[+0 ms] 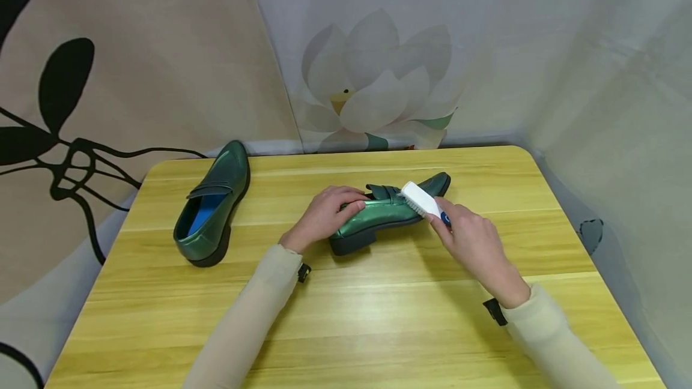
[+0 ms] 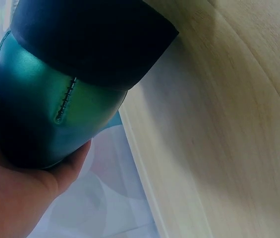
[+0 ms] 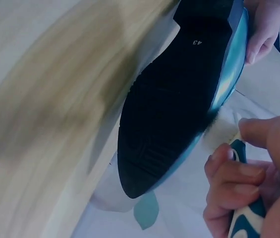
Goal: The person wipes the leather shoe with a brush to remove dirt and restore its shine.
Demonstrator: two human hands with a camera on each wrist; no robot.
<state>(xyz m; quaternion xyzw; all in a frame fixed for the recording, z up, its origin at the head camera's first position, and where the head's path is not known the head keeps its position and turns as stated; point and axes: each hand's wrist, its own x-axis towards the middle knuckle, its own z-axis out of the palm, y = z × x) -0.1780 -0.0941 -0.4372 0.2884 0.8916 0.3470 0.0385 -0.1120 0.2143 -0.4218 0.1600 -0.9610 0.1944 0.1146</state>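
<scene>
Left of centre in the head view, an idle green loafer (image 1: pixel 224 209) stands on the worktop (image 1: pixel 378 323), well clear of the hands. Mid-frame, the left hand's (image 1: pixel 328 213) fingers grip the heel end of the second loafer (image 1: pixel 386 215), seemingly to steady it; right of centre, the bristles of a white brush (image 1: pixel 421 199) meet its side, the right hand's (image 1: pixel 476 244) fingers wrapped round the handle, probably for control.

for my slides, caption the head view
Left hand grips a green shoe; right hand holds a brush against it.
</scene>
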